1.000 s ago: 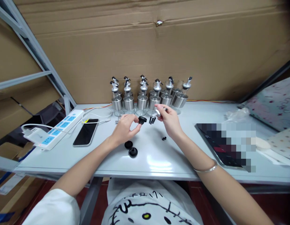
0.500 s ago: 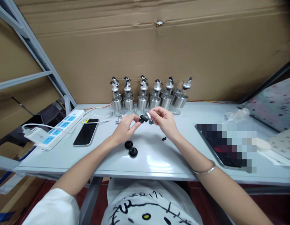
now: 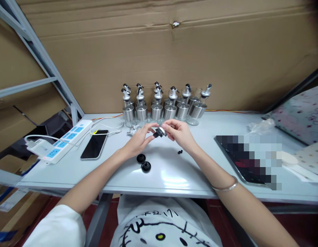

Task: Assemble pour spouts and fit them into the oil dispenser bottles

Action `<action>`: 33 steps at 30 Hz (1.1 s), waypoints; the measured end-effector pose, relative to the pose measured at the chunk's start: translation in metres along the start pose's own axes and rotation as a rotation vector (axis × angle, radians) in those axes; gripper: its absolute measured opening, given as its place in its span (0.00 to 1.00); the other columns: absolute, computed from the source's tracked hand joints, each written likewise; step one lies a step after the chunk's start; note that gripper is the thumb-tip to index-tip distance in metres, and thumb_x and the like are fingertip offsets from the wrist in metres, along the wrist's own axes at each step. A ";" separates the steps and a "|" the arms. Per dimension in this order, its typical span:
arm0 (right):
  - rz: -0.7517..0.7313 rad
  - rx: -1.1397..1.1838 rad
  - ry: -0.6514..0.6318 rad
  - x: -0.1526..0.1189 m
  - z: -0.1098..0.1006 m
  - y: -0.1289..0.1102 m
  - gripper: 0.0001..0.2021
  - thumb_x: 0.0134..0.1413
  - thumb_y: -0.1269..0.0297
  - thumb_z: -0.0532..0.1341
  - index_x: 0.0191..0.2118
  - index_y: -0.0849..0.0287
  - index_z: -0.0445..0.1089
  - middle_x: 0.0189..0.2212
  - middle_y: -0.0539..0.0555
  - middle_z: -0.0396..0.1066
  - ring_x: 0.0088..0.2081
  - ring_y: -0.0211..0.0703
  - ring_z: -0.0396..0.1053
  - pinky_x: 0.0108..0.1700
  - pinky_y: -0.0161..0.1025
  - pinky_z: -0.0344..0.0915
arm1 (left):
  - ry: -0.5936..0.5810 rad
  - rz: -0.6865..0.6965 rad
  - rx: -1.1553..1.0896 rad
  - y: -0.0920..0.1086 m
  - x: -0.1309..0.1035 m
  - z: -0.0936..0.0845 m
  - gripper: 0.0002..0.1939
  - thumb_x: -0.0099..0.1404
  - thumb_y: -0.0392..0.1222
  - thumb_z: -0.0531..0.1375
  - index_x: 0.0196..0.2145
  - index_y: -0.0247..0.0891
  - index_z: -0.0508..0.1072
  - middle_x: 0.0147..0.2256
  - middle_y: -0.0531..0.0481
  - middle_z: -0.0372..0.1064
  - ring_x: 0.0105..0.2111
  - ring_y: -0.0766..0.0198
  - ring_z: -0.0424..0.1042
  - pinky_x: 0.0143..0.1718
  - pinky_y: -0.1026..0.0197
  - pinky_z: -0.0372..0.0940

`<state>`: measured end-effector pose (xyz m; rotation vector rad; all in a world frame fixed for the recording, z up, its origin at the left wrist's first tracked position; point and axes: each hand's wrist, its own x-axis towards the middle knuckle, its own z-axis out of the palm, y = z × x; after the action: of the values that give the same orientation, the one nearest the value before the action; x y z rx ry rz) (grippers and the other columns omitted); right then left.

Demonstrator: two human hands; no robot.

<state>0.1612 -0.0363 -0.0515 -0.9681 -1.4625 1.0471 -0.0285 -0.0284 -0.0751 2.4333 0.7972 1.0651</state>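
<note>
Between my two hands is a silver pourer top, tilted, with a black ribbed stopper against its left side. Fingers of my left hand pinch the black stopper. My right hand grips the silver part from the right. Two round black stoppers lie on the table below my left hand. Some tiny black pieces rest under my right hand. Behind my left fingers are silver pourer parts, partly covered.
Several glass and steel bottles with pourers stand at the back. On the left lie a phone, a white cable and a power strip. A tablet and a clear plastic bag are on the right.
The black stopper and the silver top, slightly apart before, are now together. My right hand has shifted slightly down, and its fingers have curled further round the silver part.
</note>
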 end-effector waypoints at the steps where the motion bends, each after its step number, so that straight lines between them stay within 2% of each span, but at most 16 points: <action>1: -0.001 -0.015 0.001 0.000 0.000 0.000 0.16 0.43 0.51 0.64 0.26 0.62 0.67 0.12 0.43 0.58 0.13 0.29 0.53 0.18 0.31 0.49 | -0.020 0.005 0.000 -0.001 0.000 0.001 0.20 0.68 0.38 0.50 0.57 0.39 0.56 0.55 0.41 0.62 0.48 0.60 0.68 0.52 0.55 0.62; 6: -0.003 -0.037 -0.011 -0.001 -0.001 0.005 0.14 0.46 0.53 0.63 0.27 0.61 0.67 0.13 0.44 0.62 0.12 0.30 0.57 0.17 0.31 0.50 | -0.081 0.014 0.023 -0.004 -0.001 0.002 0.22 0.69 0.39 0.48 0.60 0.40 0.56 0.57 0.42 0.61 0.55 0.57 0.63 0.56 0.52 0.59; 11: 0.015 -0.040 -0.004 -0.001 0.001 0.006 0.14 0.46 0.54 0.64 0.27 0.61 0.67 0.13 0.44 0.62 0.12 0.30 0.60 0.17 0.30 0.51 | -0.102 0.002 0.067 -0.001 0.000 -0.002 0.21 0.70 0.40 0.48 0.59 0.40 0.58 0.55 0.42 0.63 0.53 0.55 0.64 0.55 0.50 0.59; 17: 0.093 0.055 -0.037 -0.002 0.004 0.003 0.19 0.39 0.49 0.66 0.26 0.61 0.66 0.12 0.44 0.62 0.11 0.33 0.61 0.14 0.30 0.52 | -0.035 0.186 0.095 -0.001 0.000 -0.001 0.23 0.69 0.39 0.49 0.61 0.39 0.56 0.57 0.39 0.60 0.57 0.54 0.59 0.57 0.49 0.55; 24: 0.130 0.053 -0.074 -0.001 0.004 0.002 0.21 0.36 0.47 0.68 0.26 0.61 0.65 0.12 0.44 0.63 0.11 0.33 0.62 0.13 0.30 0.54 | -0.072 0.123 0.078 -0.003 -0.002 0.000 0.20 0.69 0.38 0.49 0.57 0.38 0.60 0.54 0.39 0.62 0.53 0.55 0.61 0.55 0.50 0.57; 33: 0.144 0.107 -0.087 -0.002 0.004 0.003 0.20 0.37 0.48 0.68 0.25 0.61 0.64 0.12 0.44 0.64 0.12 0.35 0.64 0.13 0.29 0.54 | -0.069 0.066 0.145 0.004 -0.001 -0.001 0.18 0.69 0.38 0.47 0.55 0.39 0.62 0.52 0.42 0.65 0.48 0.55 0.63 0.51 0.52 0.56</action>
<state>0.1580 -0.0380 -0.0557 -0.9725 -1.4084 1.2732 -0.0284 -0.0318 -0.0724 2.6196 0.8018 0.9712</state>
